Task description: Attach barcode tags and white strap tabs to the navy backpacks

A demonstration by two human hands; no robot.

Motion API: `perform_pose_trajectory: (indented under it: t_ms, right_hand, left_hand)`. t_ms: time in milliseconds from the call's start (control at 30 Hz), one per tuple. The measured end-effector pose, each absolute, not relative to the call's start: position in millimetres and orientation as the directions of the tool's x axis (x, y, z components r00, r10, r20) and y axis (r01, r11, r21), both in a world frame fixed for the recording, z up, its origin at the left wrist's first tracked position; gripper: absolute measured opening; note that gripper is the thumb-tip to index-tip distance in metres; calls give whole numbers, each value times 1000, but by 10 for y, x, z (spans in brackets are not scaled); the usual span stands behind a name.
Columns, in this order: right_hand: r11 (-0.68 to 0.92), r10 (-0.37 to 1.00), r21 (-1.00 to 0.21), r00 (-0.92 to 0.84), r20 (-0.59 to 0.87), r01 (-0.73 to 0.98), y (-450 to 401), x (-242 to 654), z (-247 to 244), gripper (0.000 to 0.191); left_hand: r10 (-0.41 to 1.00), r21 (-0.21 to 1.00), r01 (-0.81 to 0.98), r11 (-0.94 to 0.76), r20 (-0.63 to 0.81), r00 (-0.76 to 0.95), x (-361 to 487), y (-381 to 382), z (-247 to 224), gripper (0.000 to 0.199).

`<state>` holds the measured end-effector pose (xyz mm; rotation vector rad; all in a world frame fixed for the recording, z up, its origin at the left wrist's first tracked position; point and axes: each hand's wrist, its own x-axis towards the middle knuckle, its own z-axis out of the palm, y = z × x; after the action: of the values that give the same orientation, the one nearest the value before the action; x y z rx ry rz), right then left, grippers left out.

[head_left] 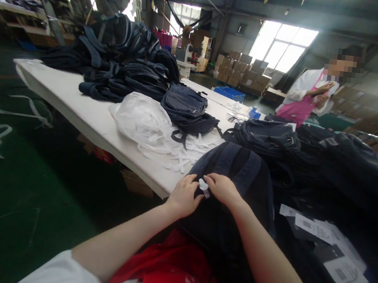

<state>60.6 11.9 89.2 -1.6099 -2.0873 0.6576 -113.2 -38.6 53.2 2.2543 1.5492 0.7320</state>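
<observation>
A dark navy backpack (pixel 241 166) stands against my body at the table's edge. On its upper part lies a small white strip (pixel 203 185) with a rounded end, between my two hands. My left hand (pixel 185 197) is closed on the backpack's fabric, its thumb close to the strip's lower end. From the other side my right hand (pixel 222 189) is closed, its fingertips at the strip's rounded end; what exactly they pinch is partly hidden. Similar loose white strips (pixel 185 157) are spread on the table beside a translucent plastic bag (pixel 143 120).
The white table (pixel 60 91) bears a heap of navy backpacks (pixel 127 56) and a single backpack (pixel 185 102). More backpacks (pixel 265 135) and white printed tags (pixel 345 273) are at the right. A person in a pink apron (pixel 298 106) stands across, near a blue crate (pixel 229 93).
</observation>
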Motion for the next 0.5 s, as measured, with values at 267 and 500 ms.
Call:
perform_pose_trajectory:
  t_ms: [267, 500]
  right_hand:
    - [264, 942, -786, -325, 85, 560, 328, 563, 719, 32]
    - [148, 968, -889, -246, 42, 432, 328, 572, 647, 38]
  left_hand:
    - [925, 504, 779, -372, 269, 268, -1070, -380, 431, 36]
    - [923, 511, 773, -376, 285, 260, -1062, -374, 355, 34]
